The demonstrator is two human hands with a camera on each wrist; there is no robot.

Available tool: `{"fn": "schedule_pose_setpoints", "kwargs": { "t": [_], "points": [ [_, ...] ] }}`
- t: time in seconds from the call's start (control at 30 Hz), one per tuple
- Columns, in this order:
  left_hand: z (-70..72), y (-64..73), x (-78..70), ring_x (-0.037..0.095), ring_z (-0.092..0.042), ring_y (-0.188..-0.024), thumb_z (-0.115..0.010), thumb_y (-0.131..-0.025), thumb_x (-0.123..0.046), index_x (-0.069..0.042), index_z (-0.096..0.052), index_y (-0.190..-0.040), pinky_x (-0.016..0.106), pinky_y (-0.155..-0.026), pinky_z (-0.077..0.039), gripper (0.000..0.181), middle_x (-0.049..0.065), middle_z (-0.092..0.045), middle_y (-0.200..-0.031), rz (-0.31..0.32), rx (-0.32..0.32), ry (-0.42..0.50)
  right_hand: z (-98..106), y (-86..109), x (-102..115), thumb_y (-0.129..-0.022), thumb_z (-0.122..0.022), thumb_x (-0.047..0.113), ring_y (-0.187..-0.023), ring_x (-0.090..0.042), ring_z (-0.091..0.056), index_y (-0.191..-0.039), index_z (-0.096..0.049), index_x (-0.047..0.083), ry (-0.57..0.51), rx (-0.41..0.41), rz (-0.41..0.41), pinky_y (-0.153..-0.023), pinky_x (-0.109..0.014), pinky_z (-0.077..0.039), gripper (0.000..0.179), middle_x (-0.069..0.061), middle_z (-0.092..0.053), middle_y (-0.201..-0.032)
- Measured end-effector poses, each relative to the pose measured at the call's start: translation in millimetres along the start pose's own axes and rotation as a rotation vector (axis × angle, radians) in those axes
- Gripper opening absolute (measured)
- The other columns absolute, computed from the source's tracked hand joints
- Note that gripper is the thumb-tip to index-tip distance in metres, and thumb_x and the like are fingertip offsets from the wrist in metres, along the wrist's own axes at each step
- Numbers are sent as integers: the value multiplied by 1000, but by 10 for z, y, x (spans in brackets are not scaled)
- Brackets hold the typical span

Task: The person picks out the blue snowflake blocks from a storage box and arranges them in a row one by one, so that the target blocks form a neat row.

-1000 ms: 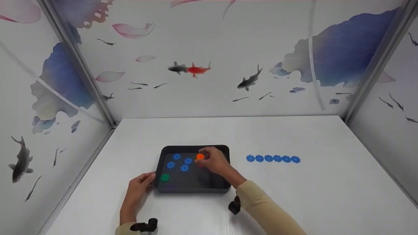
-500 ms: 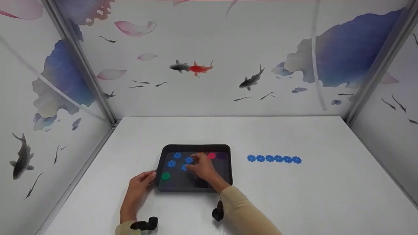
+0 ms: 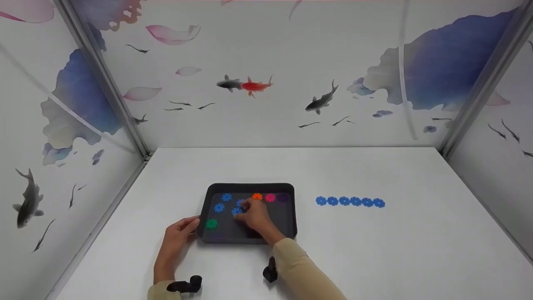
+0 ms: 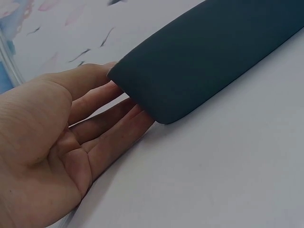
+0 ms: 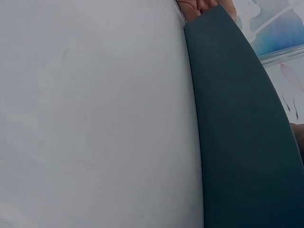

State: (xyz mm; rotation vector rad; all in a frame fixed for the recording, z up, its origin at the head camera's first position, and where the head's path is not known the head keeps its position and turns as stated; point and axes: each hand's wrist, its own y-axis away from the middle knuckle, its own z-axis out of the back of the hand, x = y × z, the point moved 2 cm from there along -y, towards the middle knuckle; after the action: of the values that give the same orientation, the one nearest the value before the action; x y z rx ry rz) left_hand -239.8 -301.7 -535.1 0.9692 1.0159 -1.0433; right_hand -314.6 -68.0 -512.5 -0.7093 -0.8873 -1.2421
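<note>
Black tray (image 3: 241, 187) sits flat on white counter (image 3: 408, 246), w/ flower-shaped discs inside: orange disc (image 3: 257, 196), pink disc (image 3: 270, 198) & purple disc (image 3: 282, 198) lined up along back wall, R half; 4 blue discs (image 3: 226, 197) toward L half; green disc (image 3: 212, 223) near front L corner. R hand (image 3: 256, 216) is over the tray, thumb & index bent toward 2 of the blue discs, partly covering them; tips stand a bit apart, but can't tell if they pinch a disc or just touch. L hand (image 3: 177, 235) is at tray's L end, fingers loosely extended, tips against end wall, thumb up by the rim per L wrist view. R wrist view mostly shows counter & tray's outer front wall. On counter R of tray, well apart: blue row of 6 discs (image 3: 344, 201), v. close together, can't tell if edges touch. Arms in tan sleeves (image 3: 304, 266), black wrist cam (image 3: 185, 286) on each. Bg: white wall panels (image 3: 266, 125) w/ painted fish (image 3: 254, 86), petals (image 3: 173, 34) & metal posts (image 3: 106, 83) at corners
</note>
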Motion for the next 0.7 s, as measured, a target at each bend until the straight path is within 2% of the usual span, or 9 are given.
{"fn": "schedule_pose_setpoints", "kwargs": {
  "t": [0.17, 0.47, 0.6, 0.7],
  "points": [
    [-1, 4, -4, 19, -62, -116, -63, -98, -39, -10, -64, -133, 37, -107, -51, 45, 11, -64, -137, 9, 1, -6, -10, 2, -2, -81, -84, 12, -98, -22, -64, -114, -71, -1, -2, 11, -11, -96, -41, -56, 38, -13, -71, -110],
    [2, -14, -18, 18, -64, -112, -65, -97, -39, -8, -65, -132, 29, -101, -54, 47, 12, -65, -135, 7, -4, 22, -4, -5, 40, -82, -83, 11, -104, -25, -65, -113, -72, -4, 4, 10, 39, -98, -42, -56, 36, -15, -72, -111],
    [-3, -19, -19, 17, -65, -109, -66, -97, -34, -7, -66, -130, 26, -96, -55, 43, 12, -67, -131, -3, -6, 37, -11, -3, 39, -82, -82, 9, -100, -24, -65, -110, -73, -3, 16, 4, 45, -96, -42, -57, 32, -15, -73, -108],
    [-3, -17, -10, 18, -65, -108, -66, -98, -34, -8, -66, -130, 28, -98, -55, 42, 12, -67, -131, 1, -7, 28, -23, 0, 33, -82, -81, 7, -95, -22, -63, -108, -74, -3, 10, 7, 42, -93, -41, -58, 29, -14, -72, -104]
  ]
}}
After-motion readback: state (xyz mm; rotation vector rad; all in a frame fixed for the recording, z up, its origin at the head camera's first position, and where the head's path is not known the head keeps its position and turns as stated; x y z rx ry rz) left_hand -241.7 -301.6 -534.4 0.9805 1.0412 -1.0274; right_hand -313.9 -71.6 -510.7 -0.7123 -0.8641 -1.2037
